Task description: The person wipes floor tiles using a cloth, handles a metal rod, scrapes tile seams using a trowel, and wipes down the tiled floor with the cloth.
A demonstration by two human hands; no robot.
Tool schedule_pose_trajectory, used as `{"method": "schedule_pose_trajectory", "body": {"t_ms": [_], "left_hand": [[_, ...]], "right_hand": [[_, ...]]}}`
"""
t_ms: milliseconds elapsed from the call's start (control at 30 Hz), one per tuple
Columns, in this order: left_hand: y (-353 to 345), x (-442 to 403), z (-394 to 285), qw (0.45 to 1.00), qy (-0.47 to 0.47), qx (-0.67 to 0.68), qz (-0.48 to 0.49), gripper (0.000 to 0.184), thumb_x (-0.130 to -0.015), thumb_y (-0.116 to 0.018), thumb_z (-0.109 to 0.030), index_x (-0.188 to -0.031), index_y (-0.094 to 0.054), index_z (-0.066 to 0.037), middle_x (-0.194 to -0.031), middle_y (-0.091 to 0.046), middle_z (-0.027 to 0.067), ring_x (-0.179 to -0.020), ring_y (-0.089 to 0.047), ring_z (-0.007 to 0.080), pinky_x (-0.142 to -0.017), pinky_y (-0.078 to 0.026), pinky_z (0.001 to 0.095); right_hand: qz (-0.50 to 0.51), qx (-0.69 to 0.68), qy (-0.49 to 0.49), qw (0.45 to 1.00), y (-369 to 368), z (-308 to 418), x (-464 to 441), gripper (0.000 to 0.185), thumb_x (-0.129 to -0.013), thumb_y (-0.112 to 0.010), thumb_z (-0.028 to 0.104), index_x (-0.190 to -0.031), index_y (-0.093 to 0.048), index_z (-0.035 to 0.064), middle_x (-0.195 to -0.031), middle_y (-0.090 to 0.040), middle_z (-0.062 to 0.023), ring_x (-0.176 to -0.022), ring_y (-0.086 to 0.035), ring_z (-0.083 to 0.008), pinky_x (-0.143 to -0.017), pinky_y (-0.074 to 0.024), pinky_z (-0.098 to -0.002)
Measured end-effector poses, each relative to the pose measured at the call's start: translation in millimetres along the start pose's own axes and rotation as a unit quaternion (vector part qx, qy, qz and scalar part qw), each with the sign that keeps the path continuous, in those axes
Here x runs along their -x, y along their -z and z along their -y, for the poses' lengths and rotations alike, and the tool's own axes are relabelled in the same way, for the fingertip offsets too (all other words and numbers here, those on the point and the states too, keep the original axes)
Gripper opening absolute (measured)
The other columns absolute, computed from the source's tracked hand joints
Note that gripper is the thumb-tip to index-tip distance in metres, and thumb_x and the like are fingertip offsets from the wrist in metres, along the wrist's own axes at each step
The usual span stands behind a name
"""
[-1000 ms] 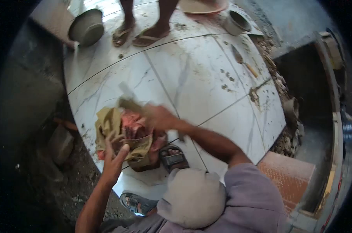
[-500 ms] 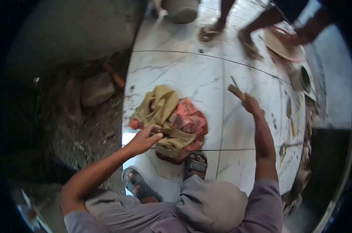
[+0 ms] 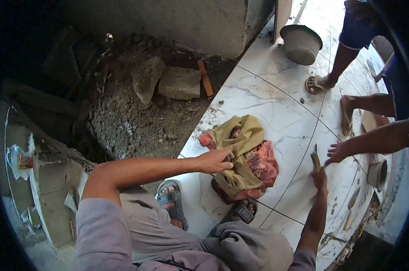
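My left hand (image 3: 217,161) is at the left edge of an olive cloth (image 3: 240,135), its fingers curled at the fabric; what they pinch is hidden. Beneath and beside that cloth lies a red patterned cloth (image 3: 264,165), bunched up on the white tiles. Off to the right, my right hand (image 3: 319,178) is closed round a small tool (image 3: 315,160) with a wooden part and a thin metal end, its tip pointing away from me. Another person's outstretched hand (image 3: 339,152) is just beside the tool, fingers spread.
A grey bucket (image 3: 301,45) stands at the far tile edge. Another pot (image 3: 377,175) and a trowel (image 3: 350,210) are at the right. Left of the tiles are soil, a concrete block (image 3: 180,83) and a brick piece (image 3: 205,78). The other person's feet (image 3: 319,84) are on the tiles.
The view has swung left. My right hand has moved away from the cloths with the tool, and my left hand stays by them. The other person's hand has come near the tool.
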State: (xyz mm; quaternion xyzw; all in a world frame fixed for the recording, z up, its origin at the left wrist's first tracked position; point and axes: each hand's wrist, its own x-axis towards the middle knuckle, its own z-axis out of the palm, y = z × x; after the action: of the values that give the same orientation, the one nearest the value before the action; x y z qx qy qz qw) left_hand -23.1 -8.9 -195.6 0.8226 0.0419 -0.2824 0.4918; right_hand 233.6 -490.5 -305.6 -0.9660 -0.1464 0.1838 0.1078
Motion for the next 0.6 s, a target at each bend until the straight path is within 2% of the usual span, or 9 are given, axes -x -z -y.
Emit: {"method": "schedule_pose_trajectory", "body": {"t_ms": [100, 200, 267, 300, 367, 400, 467, 533, 600], "left_hand": [[-1, 0, -7, 1.000, -0.009, 0.021, -0.003, 0.045, -0.092, -0.056, -0.031, -0.120, -0.049, 0.003, -0.112, -0.059, 0.0229, -0.109, -0.057, 0.0333, -0.093, -0.044, 0.0391], [-2, -4, 0, 0.999, -0.021, -0.024, 0.015, 0.045, -0.091, -0.056, -0.032, -0.119, -0.050, 0.003, -0.112, -0.059, 0.0231, -0.108, -0.057, 0.0340, -0.092, -0.044, 0.0401], [-1, -3, 8, 0.998, -0.030, -0.056, 0.028, 0.043, -0.090, -0.056, -0.031, -0.118, -0.051, 0.002, -0.113, -0.058, 0.0234, -0.108, -0.057, 0.0357, -0.093, -0.044, 0.0416], [-1, -1, 11, 0.995, -0.034, -0.091, 0.035, 0.043, -0.090, -0.056, -0.031, -0.118, -0.051, 0.002, -0.112, -0.058, 0.0235, -0.108, -0.056, 0.0363, -0.093, -0.043, 0.0422], [0, 5, 20, 0.993, -0.017, -0.114, 0.040, 0.043, -0.090, -0.056, -0.031, -0.117, -0.051, 0.002, -0.112, -0.057, 0.0235, -0.108, -0.056, 0.0368, -0.093, -0.043, 0.0424], [1, 3, 23, 0.989, -0.003, -0.143, 0.040, 0.043, -0.089, -0.056, -0.030, -0.117, -0.051, 0.002, -0.112, -0.057, 0.0235, -0.108, -0.055, 0.0372, -0.093, -0.043, 0.0426], [3, 0, 36, 0.990, -0.006, -0.135, 0.045, 0.044, -0.089, -0.057, -0.030, -0.117, -0.051, 0.002, -0.112, -0.056, 0.0236, -0.108, -0.055, 0.0372, -0.093, -0.043, 0.0426], [5, -7, 45, 0.987, 0.016, -0.146, 0.064, 0.046, -0.087, -0.057, -0.031, -0.119, -0.050, 0.002, -0.114, -0.056, 0.0236, -0.109, -0.054, 0.0371, -0.093, -0.043, 0.0426], [3, -10, 50, 0.986, -0.006, -0.145, 0.076, 0.048, -0.087, -0.057, -0.032, -0.121, -0.049, 0.002, -0.116, -0.055, 0.0239, -0.110, -0.054, 0.0375, -0.094, -0.043, 0.0426]], "right_hand": [[-0.039, -0.110, -0.025, 0.993, -18, -26, 6, 0.061, -0.073, -0.076, 0.016, -0.123, -0.044, 0.0013, -0.110, -0.059, -0.0214, -0.101, -0.057, -0.0353, -0.083, -0.0456, -0.0430], [0.034, -0.302, -0.084, 0.949, -21, -40, 0, 0.065, -0.073, -0.074, 0.017, -0.126, -0.042, -0.0015, -0.110, -0.059, -0.0223, -0.101, -0.057, -0.0347, -0.083, -0.0456, -0.0432], [-0.075, -0.022, 0.083, 0.993, -20, -35, 6, 0.039, -0.073, -0.073, 0.015, -0.105, -0.056, -0.0004, -0.096, -0.060, -0.0207, -0.084, -0.057, -0.0386, -0.070, -0.0459, -0.0470], [-0.071, -0.018, 0.081, 0.994, -19, -29, 12, 0.039, -0.073, -0.073, 0.015, -0.105, -0.056, -0.0004, -0.096, -0.060, -0.0207, -0.084, -0.057, -0.0386, -0.070, -0.0459, -0.0470], [-0.105, 0.162, -0.033, 0.981, -19, -15, 28, 0.044, -0.076, -0.071, 0.021, -0.107, -0.054, -0.0039, -0.103, -0.059, -0.0235, -0.097, -0.057, -0.0402, -0.078, -0.0461, -0.0494], [-0.090, 0.097, -0.036, 0.990, -6, 17, 41, 0.048, -0.076, -0.073, 0.025, -0.109, -0.055, -0.0047, -0.104, -0.058, -0.0234, -0.098, -0.056, -0.0430, -0.082, -0.0449, -0.0519], [-0.244, 0.152, 0.034, 0.957, -36, 52, 69, 0.069, -0.081, -0.071, 0.028, -0.133, -0.040, -0.0033, -0.128, -0.046, -0.0246, -0.117, -0.046, -0.0393, -0.097, -0.0387, -0.0478], [-0.127, -0.076, 0.069, 0.987, -46, 132, 104, 0.079, -0.079, -0.073, 0.033, -0.139, -0.035, -0.0003, -0.139, -0.039, -0.0240, -0.130, -0.035, -0.0385, -0.108, -0.0281, -0.0454], [-0.073, -0.132, 0.208, 0.966, -27, 233, 126, 0.083, -0.076, -0.075, 0.035, -0.140, -0.034, 0.0022, -0.143, -0.033, -0.0251, -0.130, -0.033, -0.0415, -0.108, -0.0270, -0.0484]]}}
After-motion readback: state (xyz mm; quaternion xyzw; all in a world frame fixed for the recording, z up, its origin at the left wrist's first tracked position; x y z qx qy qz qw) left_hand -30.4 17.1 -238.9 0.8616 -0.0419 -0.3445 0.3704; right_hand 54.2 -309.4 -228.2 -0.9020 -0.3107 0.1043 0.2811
